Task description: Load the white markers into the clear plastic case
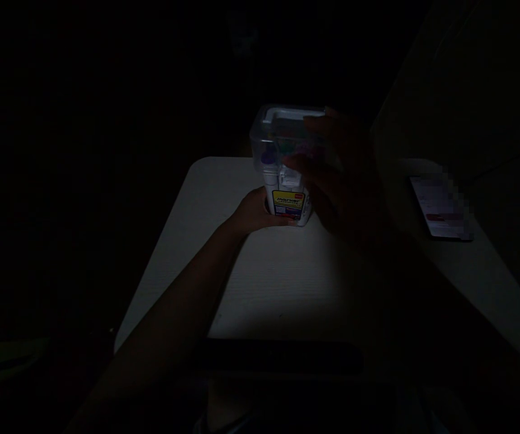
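A white marker box [287, 202] with a yellow-and-black label stands near the far edge of the table. Its clear lid [264, 129] sits over the top, with purple, green and pink marker caps showing through. My left hand [253, 212] is wrapped around the lower left of the box, thumb across the front below the label. My right hand [345, 169] is at the right side of the lid, fingers apart and pointing left, one fingertip close to the white front latch [290, 176]. Darkness hides whether those fingers press on the lid.
The pale table [278, 277] has rounded corners. A phone [438, 211] with a lit, partly blurred screen lies toward its right edge. A dark bar-shaped area [278, 355] runs along the near edge. A dim greenish thing [6, 358] shows at lower left; surroundings are very dark.
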### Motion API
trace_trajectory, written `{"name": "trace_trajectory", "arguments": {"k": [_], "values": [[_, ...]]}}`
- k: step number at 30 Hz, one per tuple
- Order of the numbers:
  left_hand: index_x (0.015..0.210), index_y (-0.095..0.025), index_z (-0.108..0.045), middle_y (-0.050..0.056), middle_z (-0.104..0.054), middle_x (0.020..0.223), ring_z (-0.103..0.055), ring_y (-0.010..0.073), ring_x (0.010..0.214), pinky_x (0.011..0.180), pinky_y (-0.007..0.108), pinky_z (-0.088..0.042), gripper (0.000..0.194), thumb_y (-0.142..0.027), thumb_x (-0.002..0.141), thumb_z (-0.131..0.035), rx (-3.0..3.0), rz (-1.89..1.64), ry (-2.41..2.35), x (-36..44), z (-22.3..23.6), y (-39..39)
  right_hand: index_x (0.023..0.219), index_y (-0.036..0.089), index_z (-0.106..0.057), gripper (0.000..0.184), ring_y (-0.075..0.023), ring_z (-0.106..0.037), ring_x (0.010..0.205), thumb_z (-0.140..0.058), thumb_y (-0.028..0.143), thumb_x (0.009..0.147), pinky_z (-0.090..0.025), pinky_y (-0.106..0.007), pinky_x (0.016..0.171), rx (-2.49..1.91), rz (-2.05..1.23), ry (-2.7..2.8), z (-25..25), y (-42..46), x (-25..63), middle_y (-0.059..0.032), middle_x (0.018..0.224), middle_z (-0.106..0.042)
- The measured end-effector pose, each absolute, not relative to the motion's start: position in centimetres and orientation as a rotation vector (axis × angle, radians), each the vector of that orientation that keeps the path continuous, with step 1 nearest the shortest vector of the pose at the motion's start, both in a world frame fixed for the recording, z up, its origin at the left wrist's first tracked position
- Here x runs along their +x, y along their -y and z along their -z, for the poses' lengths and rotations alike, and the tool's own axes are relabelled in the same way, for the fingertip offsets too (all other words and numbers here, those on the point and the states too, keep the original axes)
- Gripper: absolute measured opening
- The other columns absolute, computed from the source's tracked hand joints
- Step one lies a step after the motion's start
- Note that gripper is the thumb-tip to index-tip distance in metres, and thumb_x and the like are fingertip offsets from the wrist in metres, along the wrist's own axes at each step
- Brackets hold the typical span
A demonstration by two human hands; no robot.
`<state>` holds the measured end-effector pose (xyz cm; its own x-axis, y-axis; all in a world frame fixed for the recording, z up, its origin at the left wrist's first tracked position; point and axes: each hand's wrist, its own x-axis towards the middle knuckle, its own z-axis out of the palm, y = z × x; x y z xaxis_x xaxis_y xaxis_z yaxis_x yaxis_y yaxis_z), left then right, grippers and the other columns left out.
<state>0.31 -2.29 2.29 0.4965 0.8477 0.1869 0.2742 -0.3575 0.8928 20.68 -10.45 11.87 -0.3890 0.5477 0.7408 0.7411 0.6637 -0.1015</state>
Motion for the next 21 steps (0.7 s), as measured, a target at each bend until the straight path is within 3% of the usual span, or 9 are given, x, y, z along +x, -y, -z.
{"name": "trace_trajectory", "arguments": {"k": [5,10,13,21], "values": [[0.109,-0.017,-0.072,0.011,-0.081,0.111,-0.077,0.0336,0.104,0.097,0.052,-0.062,0.073,-0.054,0.05,-0.096,1.882,-0.805,-0.957,0.4,-2.4,2.4,0.126,0.038,-0.067,0.036,-0.0285,-0.048,0.15,-0.049,0.024,0.099,-0.04,-0.058,0.126,-0.886,0.297,2.041,-10.9,9.6,21.1,-0.0023,0.149,-0.061],[0.107,-0.017,-0.072,0.013,-0.08,0.111,-0.077,0.0331,0.103,0.097,0.053,-0.061,0.071,-0.055,0.051,-0.094,1.907,-0.803,-0.978,0.3,-2.3,2.3,0.143,0.042,-0.052,0.051,-0.0275,-0.049,0.148,-0.05,0.023,0.096,-0.043,-0.056,0.125,-0.838,0.289,1.931,-10.2,9.0,21.2,0.0003,0.147,-0.061],[0.107,-0.017,-0.072,0.013,-0.08,0.111,-0.077,0.0331,0.104,0.098,0.053,-0.061,0.073,-0.056,0.05,-0.095,1.911,-0.813,-0.982,0.3,-2.1,2.3,0.144,0.043,-0.051,0.052,-0.0265,-0.052,0.145,-0.051,0.024,0.096,-0.047,-0.053,0.123,-0.85,0.342,1.966,-10.4,9.0,21.3,0.002,0.146,-0.062],[0.107,-0.018,-0.071,0.011,-0.081,0.111,-0.078,0.0339,0.103,0.096,0.051,-0.062,0.073,-0.057,0.051,-0.095,1.959,-0.832,-1.056,0.5,-2.3,2.6,0.147,0.042,-0.051,0.057,-0.0285,-0.051,0.147,-0.05,0.02,0.094,-0.042,-0.057,0.127,-0.856,0.199,2.009,-10.8,9.2,21.4,-0.0003,0.148,-0.062]]}}
